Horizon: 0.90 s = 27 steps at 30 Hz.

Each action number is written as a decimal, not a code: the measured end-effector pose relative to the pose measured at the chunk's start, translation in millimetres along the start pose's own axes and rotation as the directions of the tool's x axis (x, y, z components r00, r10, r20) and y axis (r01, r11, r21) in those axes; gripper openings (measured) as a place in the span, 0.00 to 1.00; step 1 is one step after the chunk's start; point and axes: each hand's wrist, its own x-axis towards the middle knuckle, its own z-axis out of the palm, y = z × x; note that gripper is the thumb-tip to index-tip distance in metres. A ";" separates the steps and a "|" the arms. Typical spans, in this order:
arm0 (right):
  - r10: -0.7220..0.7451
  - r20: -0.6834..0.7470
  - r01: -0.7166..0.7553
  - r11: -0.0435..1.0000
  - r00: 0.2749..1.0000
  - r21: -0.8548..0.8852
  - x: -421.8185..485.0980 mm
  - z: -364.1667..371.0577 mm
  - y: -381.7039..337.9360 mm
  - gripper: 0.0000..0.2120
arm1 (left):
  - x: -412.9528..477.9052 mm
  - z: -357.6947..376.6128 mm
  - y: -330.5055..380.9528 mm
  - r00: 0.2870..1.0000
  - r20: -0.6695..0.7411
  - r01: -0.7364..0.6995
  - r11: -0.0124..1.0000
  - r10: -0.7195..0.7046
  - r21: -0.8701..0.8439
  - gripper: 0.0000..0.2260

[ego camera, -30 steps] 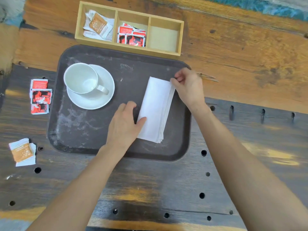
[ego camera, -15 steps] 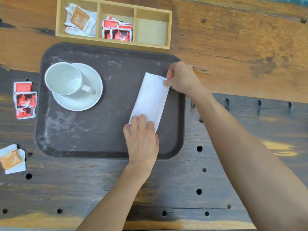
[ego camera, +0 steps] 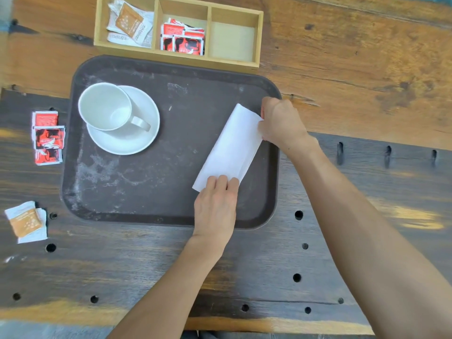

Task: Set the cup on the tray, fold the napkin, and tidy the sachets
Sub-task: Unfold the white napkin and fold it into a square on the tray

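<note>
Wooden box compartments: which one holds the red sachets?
The middle compartment, with red sachets stacked inside; the left compartment holds orange-and-white sachets, the right compartment shows only bare wood.

right hand — fingers tucked from view, seemingly under napkin.

Coffee service laid out on a reclaimed-timber table, in what looks like a café or hospitality setting.

A dark, scuffed serving tray of the catering kind carries a white cup on its saucer and a folded paper napkin. Behind it, a three-bay wooden caddy keeps orange sachets and red sachets in separate bays. The table is rough, knotted plank, and its darker near board is drilled with holes.
</note>
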 end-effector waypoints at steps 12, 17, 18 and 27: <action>-0.311 -0.100 0.301 0.709 0.945 0.637 -49.4 28.3 -22.2 0.09 | -8.4 13.0 -18.6 0.970 -0.084 -0.231 0.971 0.226 -0.058 0.08; -0.361 0.531 -0.582 -0.043 0.767 0.812 -61.0 67.1 -27.6 0.29 | -13.0 26.8 -49.6 0.923 -0.019 -0.385 0.918 0.385 -0.094 0.11; -0.369 0.551 -0.616 -0.080 0.749 0.784 -56.6 69.2 -22.9 0.31 | -15.0 29.9 -54.9 0.911 -0.005 -0.411 0.907 0.412 -0.091 0.13; -0.193 0.372 -0.418 -0.376 0.908 0.827 4.7 51.5 -1.7 0.31 | -24.7 37.0 -74.4 0.845 0.181 -0.521 0.851 0.503 0.065 0.33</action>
